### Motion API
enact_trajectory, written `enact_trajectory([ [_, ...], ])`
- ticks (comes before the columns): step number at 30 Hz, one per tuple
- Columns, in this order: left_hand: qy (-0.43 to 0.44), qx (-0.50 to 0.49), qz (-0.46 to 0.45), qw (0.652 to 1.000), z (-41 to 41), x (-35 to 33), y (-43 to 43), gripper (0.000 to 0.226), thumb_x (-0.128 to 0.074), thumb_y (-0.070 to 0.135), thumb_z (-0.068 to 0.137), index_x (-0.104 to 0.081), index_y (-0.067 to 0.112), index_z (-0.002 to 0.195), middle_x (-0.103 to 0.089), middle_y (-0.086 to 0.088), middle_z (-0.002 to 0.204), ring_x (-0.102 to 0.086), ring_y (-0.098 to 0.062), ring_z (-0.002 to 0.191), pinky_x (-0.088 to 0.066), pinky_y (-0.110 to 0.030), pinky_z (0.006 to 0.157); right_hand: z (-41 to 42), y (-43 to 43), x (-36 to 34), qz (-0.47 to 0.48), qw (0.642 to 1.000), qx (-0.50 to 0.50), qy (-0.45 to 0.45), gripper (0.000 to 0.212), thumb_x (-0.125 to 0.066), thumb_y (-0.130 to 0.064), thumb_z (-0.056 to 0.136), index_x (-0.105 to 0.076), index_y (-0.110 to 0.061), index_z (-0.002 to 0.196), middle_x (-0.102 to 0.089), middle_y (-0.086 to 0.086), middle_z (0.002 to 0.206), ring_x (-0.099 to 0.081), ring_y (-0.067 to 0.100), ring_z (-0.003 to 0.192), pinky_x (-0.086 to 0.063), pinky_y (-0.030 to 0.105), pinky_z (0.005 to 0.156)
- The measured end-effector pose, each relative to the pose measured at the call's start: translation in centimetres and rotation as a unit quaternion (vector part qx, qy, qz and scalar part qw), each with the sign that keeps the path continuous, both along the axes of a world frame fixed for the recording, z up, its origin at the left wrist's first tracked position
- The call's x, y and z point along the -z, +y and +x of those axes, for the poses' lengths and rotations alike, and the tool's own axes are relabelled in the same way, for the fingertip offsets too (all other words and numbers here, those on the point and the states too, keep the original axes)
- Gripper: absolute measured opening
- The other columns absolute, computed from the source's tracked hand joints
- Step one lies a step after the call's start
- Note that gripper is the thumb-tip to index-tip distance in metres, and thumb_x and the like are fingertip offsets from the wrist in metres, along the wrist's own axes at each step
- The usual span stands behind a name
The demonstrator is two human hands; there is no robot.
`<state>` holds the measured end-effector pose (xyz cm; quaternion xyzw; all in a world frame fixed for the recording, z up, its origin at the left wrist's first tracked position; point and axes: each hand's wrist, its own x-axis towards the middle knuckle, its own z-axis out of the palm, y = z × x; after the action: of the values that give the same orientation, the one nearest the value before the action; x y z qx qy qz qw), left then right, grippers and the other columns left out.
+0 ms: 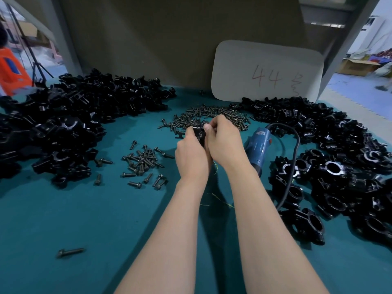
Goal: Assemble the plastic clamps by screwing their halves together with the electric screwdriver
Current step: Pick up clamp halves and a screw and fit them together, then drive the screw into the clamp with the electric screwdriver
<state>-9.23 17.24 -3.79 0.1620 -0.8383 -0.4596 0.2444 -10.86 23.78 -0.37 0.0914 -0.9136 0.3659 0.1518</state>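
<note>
Gripping a black plastic clamp [199, 133], both hands meet just left of the blue electric screwdriver [257, 147], which lies on its side on the green table [63, 209]. The left hand [192, 153] wraps the clamp from below and from the side away from the screwdriver, its fingers [189, 131] curled round the part. The right hand [222, 136], on the side nearer the screwdriver, has its thumb and fingers pressed together in a pinch at the clamp's upper edge. Whether a screw sits in that pinch cannot be told.

Nobody holds the screwdriver, and its black cord [293, 166] loops off to its right and back toward the person. Beyond the screwdriver and to its left, just behind the hands, spreads a heap of dark screws [212, 117]. A looser scatter of larger bolts [144, 162] lies further left of the screwdriver, past the left hand. One lone bolt [71, 252] lies well apart, far to the left and near the person.

Far left of the screwdriver is a big pile of black clamp halves [63, 124]. On its right a second pile of black clamp parts [339, 166] runs from the back of the table to the front. Behind the screwdriver a white card [267, 71] marked "44" leans upright against a brown panel.
</note>
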Motion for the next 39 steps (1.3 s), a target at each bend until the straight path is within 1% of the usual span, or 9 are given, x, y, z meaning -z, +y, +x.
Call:
enact_trajectory([
  [5, 0.022, 0.029, 0.012, 0.999, 0.3, -0.1, -0.1, 0.026, -0.053, 0.031, 0.095, -0.057, 0.012, 0.112, -0.066, -0.005, 0.088, -0.061, -0.027, 0.083, -0.049, -0.037, 0.070, -0.1, 0.3, 0.0, -0.012, 1.000, 0.024, -0.006, 0.029, -0.042, -0.034, 0.101, -0.055, -0.009, 0.105, -0.060, 0.008, 0.108, -0.049, 0.019, 0.094, -0.034, 0.028, 0.079],
  [8, 0.033, 0.058, 0.172, 0.983, 0.2, -0.5, -0.4, 0.015, -0.060, 0.031, 0.093, -0.059, 0.017, 0.098, -0.068, 0.001, 0.090, -0.067, -0.018, 0.084, -0.052, -0.029, 0.074, -0.5, 2.7, -0.4, 0.028, 0.991, 0.128, -0.036, 0.049, -0.045, -0.050, 0.095, -0.052, -0.011, 0.124, -0.051, 0.013, 0.131, -0.043, 0.030, 0.122, -0.037, 0.042, 0.100],
  [12, 0.038, 0.142, 0.522, 0.840, 0.1, -1.5, -0.9, 0.004, -0.060, 0.017, 0.095, -0.058, 0.013, 0.097, -0.068, -0.013, 0.101, -0.070, -0.011, 0.070, -0.057, -0.018, 0.064, -0.4, 5.5, 0.0, 0.075, 0.944, 0.229, -0.226, 0.081, -0.064, -0.044, 0.088, -0.022, -0.009, 0.147, -0.024, 0.020, 0.149, -0.027, 0.040, 0.132, -0.033, 0.046, 0.104],
  [18, 0.018, 0.196, 0.650, 0.734, 0.2, -1.8, -1.7, 0.004, -0.059, 0.006, 0.094, -0.060, 0.005, 0.090, -0.068, -0.017, 0.089, -0.071, -0.017, 0.071, -0.058, -0.018, 0.066, -1.2, 7.1, 0.9, -0.013, 0.949, 0.233, -0.209, 0.062, -0.063, -0.013, 0.086, -0.030, -0.004, 0.138, -0.050, 0.020, 0.125, -0.051, 0.035, 0.108, -0.046, 0.040, 0.087],
  [22, 0.034, 0.158, 0.609, 0.777, -0.1, -1.6, -1.5, 0.002, -0.060, 0.004, 0.093, -0.059, 0.005, 0.091, -0.066, -0.015, 0.098, -0.069, -0.020, 0.079, -0.058, -0.018, 0.069, -0.8, 7.6, -0.7, -0.309, 0.923, 0.194, -0.126, 0.035, -0.068, -0.005, 0.077, -0.051, 0.000, 0.107, -0.056, 0.013, 0.096, -0.055, 0.023, 0.074, -0.044, 0.030, 0.063],
  [28, 0.001, 0.007, 0.320, 0.947, -0.7, -0.2, -2.2, 0.019, -0.064, 0.019, 0.092, -0.062, 0.010, 0.108, -0.066, -0.006, 0.107, -0.063, -0.027, 0.102, -0.052, -0.037, 0.091, -0.1, 7.9, -2.7, -0.661, 0.733, 0.117, -0.106, 0.018, -0.057, 0.000, 0.082, -0.050, -0.003, 0.098, -0.058, 0.011, 0.098, -0.061, 0.023, 0.083, -0.054, 0.035, 0.074],
  [32, -0.021, -0.027, 0.184, 0.982, -0.6, -0.1, -2.4, 0.030, -0.059, 0.029, 0.095, -0.058, 0.010, 0.117, -0.064, -0.002, 0.107, -0.059, -0.022, 0.097, -0.040, -0.023, 0.066, 0.2, 7.9, -2.7, -0.746, 0.649, 0.117, -0.091, 0.013, -0.063, -0.013, 0.085, -0.050, -0.011, 0.088, -0.055, 0.005, 0.092, -0.059, 0.020, 0.080, -0.054, 0.035, 0.074],
  [36, -0.062, -0.029, 0.076, 0.995, -0.3, 0.0, -2.1, 0.044, -0.056, 0.034, 0.095, -0.052, 0.008, 0.130, -0.063, -0.010, 0.120, -0.061, -0.030, 0.106, -0.051, -0.038, 0.081, 0.5, 7.3, -2.6, -0.753, 0.637, 0.162, -0.025, 0.028, -0.073, -0.033, 0.083, -0.049, -0.018, 0.085, -0.059, -0.001, 0.096, -0.062, 0.014, 0.080, -0.053, 0.027, 0.065],
  [39, -0.046, -0.031, 0.033, 0.998, 0.0, -0.1, -1.7, 0.035, -0.056, 0.032, 0.094, -0.054, 0.011, 0.123, -0.064, -0.005, 0.101, -0.060, -0.026, 0.086, -0.044, -0.033, 0.069, 0.5, 7.0, -2.4, -0.764, 0.616, 0.190, 0.014, 0.025, -0.070, -0.028, 0.086, -0.047, -0.018, 0.086, -0.058, -0.003, 0.090, -0.060, 0.010, 0.070, -0.049, 0.020, 0.052],
])
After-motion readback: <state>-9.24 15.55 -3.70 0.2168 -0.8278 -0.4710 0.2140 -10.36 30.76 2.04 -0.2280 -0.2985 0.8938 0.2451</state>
